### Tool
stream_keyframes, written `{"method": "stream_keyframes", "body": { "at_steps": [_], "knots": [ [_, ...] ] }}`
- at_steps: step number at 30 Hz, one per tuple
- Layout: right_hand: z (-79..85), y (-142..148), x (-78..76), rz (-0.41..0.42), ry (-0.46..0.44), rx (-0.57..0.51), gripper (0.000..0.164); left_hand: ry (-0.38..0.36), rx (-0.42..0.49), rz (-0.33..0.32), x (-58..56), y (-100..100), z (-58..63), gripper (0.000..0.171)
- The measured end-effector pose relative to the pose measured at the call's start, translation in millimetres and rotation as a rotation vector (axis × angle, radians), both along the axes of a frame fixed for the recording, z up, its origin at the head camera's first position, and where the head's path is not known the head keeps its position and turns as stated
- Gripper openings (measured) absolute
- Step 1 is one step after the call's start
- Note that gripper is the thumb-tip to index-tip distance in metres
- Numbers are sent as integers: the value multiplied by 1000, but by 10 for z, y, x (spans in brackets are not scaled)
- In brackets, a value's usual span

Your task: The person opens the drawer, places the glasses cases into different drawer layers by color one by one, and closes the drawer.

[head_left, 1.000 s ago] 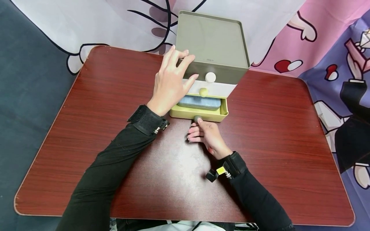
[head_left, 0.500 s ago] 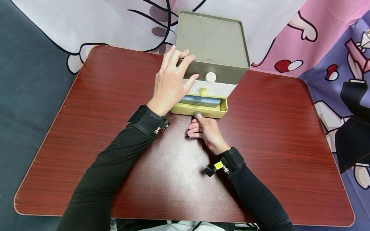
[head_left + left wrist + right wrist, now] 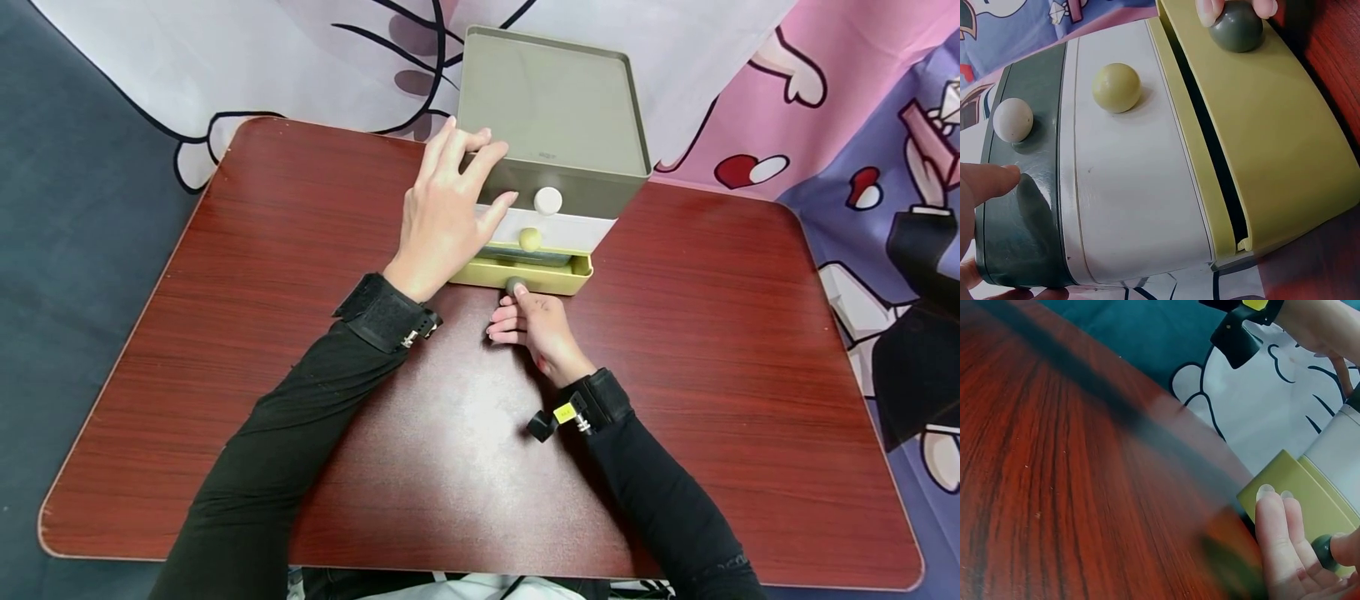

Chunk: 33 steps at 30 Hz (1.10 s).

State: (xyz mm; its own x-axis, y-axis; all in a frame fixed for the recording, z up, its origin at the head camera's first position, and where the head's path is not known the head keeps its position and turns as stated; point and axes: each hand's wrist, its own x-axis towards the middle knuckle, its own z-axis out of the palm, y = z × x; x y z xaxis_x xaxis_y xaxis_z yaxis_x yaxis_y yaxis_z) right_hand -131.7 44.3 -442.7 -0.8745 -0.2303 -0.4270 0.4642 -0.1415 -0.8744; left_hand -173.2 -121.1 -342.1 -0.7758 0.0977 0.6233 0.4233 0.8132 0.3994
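A small desktop drawer box (image 3: 551, 104) has a green top tier, a white middle tier and a yellow bottom drawer (image 3: 555, 279). That drawer sticks out a little, and a strip of a bluish thing (image 3: 536, 254) shows inside it. My right hand (image 3: 546, 329) pinches the drawer's dark green knob (image 3: 1236, 31) with thumb and finger, the other fingers stretched out to the left. My left hand (image 3: 442, 208) rests on the box's left side and top edge with spread fingers. Its thumb lies near the green front, beside the white knob (image 3: 1013, 120). A yellow knob (image 3: 1116, 87) is on the white tier.
The box stands at the back edge of a reddish-brown wooden table (image 3: 225, 333). Behind it hangs a printed cloth (image 3: 360, 67), white, pink and purple. A black camera (image 3: 542, 425) juts out from the right wrist strap.
The right hand has pushed the yellow drawer farther into the box, away from the person. Less of the bluish thing inside shows now. My left hand stays where it was.
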Motion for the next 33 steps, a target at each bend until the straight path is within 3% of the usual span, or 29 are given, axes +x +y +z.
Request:
{"method": "stream_keyframes", "body": {
  "at_steps": [33],
  "knots": [
    [-17,41,-197,10,-1,28,38,1,-11,1,-8,-5,-5,42]
  ]
}}
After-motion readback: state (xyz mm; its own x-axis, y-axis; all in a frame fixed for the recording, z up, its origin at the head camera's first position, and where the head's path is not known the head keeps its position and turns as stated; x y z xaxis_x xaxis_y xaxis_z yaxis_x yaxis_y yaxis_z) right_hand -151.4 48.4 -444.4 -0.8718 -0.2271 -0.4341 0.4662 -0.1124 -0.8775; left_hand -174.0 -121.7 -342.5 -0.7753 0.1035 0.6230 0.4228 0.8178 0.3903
